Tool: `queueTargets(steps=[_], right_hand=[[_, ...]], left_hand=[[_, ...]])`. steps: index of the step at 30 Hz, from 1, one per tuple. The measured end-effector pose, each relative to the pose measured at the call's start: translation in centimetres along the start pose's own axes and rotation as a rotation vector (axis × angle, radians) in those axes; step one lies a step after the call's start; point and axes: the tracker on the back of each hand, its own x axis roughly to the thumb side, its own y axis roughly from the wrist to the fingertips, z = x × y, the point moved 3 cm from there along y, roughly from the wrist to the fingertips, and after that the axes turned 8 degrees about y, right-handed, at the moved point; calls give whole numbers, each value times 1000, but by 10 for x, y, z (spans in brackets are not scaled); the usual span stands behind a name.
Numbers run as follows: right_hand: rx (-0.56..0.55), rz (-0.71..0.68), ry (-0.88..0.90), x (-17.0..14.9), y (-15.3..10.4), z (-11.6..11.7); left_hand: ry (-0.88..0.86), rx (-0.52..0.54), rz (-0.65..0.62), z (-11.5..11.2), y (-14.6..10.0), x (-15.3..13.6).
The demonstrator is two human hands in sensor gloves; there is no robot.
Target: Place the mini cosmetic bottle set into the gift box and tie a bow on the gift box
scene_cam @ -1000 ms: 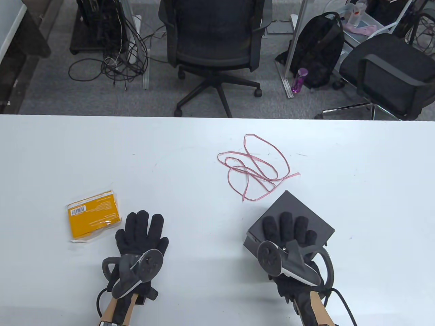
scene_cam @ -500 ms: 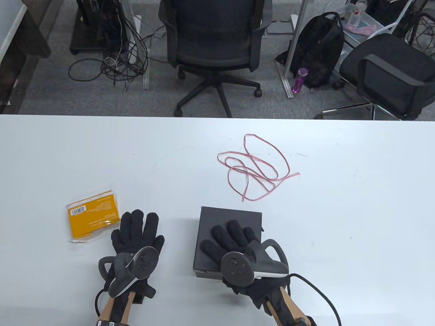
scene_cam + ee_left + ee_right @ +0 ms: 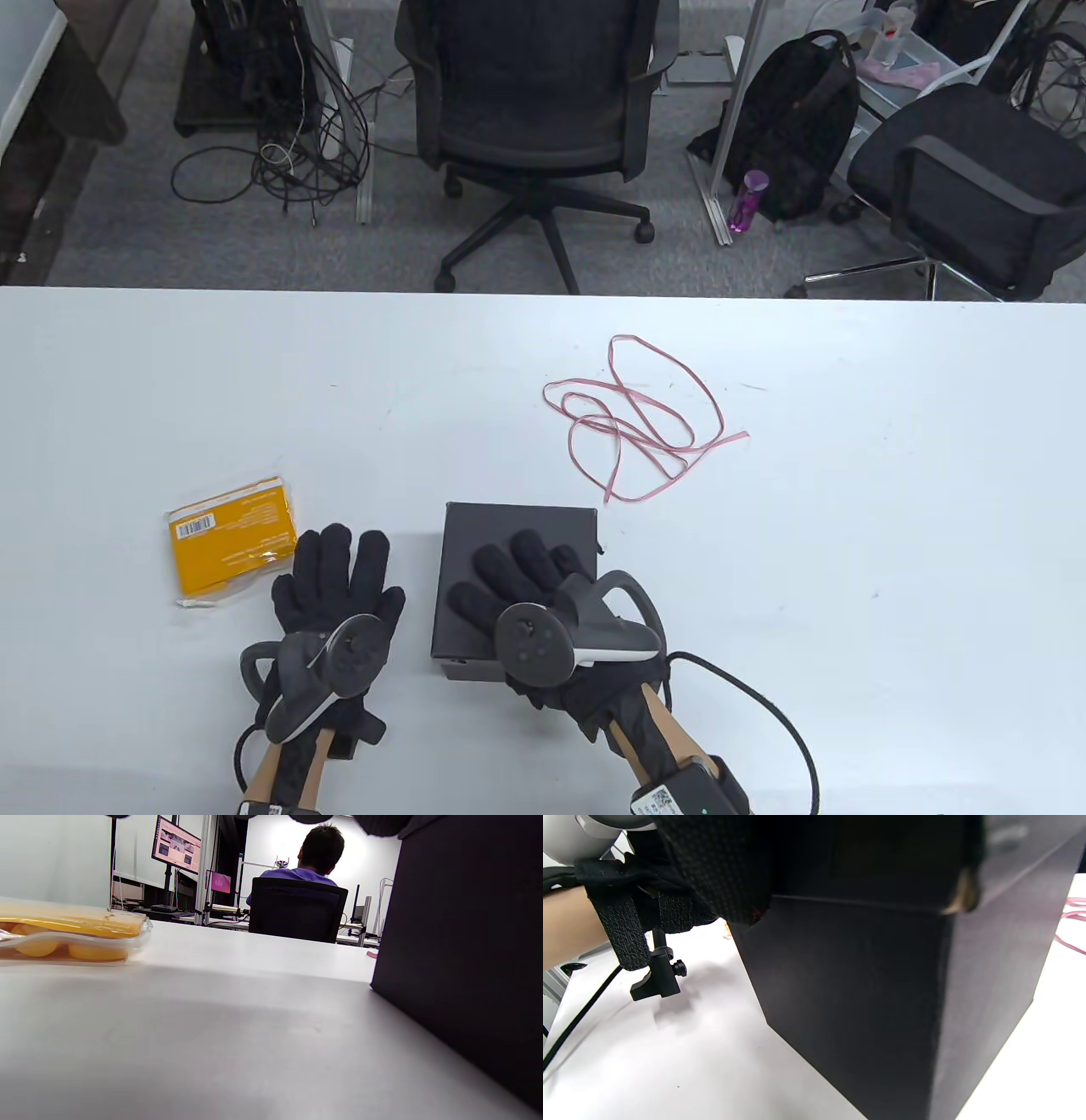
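Beside the matt black cardboard gift box point(image 3: 509, 531), the yellow cosmetic bottle set point(image 3: 233, 541) lies in glossy clear plastic (crinkled at its edges). Beyond the box, thin pink ribbon point(image 3: 640, 416) rests on the smooth white table point(image 3: 848, 509). Gloves look knitted.

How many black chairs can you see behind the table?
2. One office chair stands past the table's far edge near the middle, and a second chair is off to the right. More could be outside the picture.
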Motion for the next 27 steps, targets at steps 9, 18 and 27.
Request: queueTargets(steps=[9, 18, 27], right_hand=[[-45, -43, -43, 0, -5, -3], [-521, 107, 227, -62, -67, -22], [-686, 172, 824, -113, -73, 27]], left_hand=[[-20, -7, -11, -1, 0, 1], [-542, 36, -48, 1, -2, 3], [-1090, -47, -36, -10, -11, 24]])
